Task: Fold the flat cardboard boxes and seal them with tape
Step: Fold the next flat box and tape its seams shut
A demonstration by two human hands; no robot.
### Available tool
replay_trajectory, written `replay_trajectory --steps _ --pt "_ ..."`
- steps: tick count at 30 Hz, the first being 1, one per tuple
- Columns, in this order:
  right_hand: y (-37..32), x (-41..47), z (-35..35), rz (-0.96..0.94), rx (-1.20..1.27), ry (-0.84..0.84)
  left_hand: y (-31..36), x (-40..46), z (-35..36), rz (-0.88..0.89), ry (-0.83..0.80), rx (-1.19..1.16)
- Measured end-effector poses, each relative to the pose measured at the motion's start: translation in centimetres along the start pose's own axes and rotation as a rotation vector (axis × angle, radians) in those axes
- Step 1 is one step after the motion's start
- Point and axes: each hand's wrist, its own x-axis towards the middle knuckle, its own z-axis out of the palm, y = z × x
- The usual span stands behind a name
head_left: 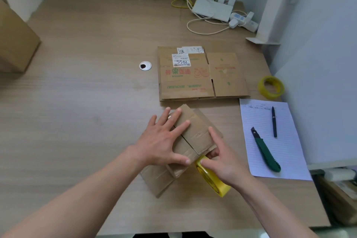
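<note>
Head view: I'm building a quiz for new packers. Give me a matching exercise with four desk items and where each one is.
Things:
1. pen
2. green utility knife
3. flat printed carton
4. spare tape roll

Places:
A. beyond the box being folded
B. by the right wall
C. upper part of the lined sheet
D. slanting across the sheet's lower part

Pairs: 1-C, 2-D, 3-A, 4-B

Left hand [163, 139] flat on small folded box [195, 133], right hand [222, 160] gripping yellow tape roll [214, 181]
</note>
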Motion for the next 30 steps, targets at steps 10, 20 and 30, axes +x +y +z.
replay_trajectory --steps 10,20,30 --pt "-0.5 -1.4 1.3 0.047 0.261 0.037 -3.0 2.8 -0.5 -0.08 -0.046 -0.246" --pt "0.5 -2.2 5.1 0.074 0.168 0.281 2.2 -3.4 0.4 -0.545 0.85 -0.813" --pt "1.2 -1.1 3.2 -0.009 0.051 0.225 12.4 -10.3 3.9 -0.743 0.619 -1.298"
